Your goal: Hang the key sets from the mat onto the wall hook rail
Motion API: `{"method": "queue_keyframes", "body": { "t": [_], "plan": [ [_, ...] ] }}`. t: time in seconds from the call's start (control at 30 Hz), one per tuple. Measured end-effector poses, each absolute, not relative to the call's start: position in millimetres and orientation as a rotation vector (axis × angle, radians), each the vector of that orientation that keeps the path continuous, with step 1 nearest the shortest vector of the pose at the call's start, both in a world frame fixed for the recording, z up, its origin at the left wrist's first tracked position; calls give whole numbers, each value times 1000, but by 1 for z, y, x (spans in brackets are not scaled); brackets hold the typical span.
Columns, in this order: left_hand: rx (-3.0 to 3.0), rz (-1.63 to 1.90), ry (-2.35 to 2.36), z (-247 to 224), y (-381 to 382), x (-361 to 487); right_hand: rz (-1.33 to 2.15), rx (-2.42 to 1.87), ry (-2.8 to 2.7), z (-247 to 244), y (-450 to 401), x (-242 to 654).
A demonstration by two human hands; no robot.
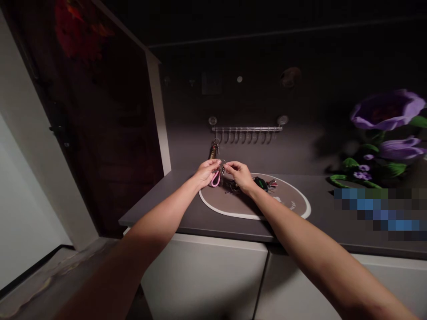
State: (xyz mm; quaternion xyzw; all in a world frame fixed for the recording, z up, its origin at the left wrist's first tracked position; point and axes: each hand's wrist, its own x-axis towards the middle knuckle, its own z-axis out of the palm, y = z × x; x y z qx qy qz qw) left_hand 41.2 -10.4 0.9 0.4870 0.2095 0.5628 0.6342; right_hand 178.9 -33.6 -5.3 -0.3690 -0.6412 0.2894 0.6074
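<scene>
Both my hands meet over a brown oval mat (pixel 227 206) with a white rim. My left hand (pixel 207 172) pinches a bunch of keys with a metal ring and a pink strap (pixel 216 178) hanging from it. The fingers of my right hand (pixel 239 173) are closed at the metal ring (pixel 223 162) of the same bunch. More keys (pixel 231 186) lie on the mat under my right hand, partly hidden, beside a dark key item with green marking (pixel 261 183) and a reddish one (pixel 272 183). Another keychain (pixel 212 151) hangs from the leftmost hook behind my left hand.
A clear rail with several hooks (pixel 247 129) is fixed to the dark back wall by round mounts. Purple flowers (pixel 388 111) stand at the right of the grey counter (pixel 187 222). White cabinet doors (pixel 207 271) are below; a dark door (pixel 123 133) is at left.
</scene>
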Motion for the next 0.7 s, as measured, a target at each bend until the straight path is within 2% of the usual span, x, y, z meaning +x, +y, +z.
{"method": "queue_keyframes", "body": {
  "t": [0.3, 0.5, 0.6, 0.7],
  "plan": [
    [1342, 1341, 644, 1, -15, 41, 820, -826, -1367, -4, -34, 180],
    [1917, 1501, 1094, -9, -7, 41, 825, -821, -1259, 1, -36, 184],
    [2259, 1468, 1222, -14, -4, 40, 820, -835, -1210, 7, -35, 183],
    [2359, 1425, 1286, -15, -5, 40, 809, -855, -1181, 16, -30, 180]
  ]
}}
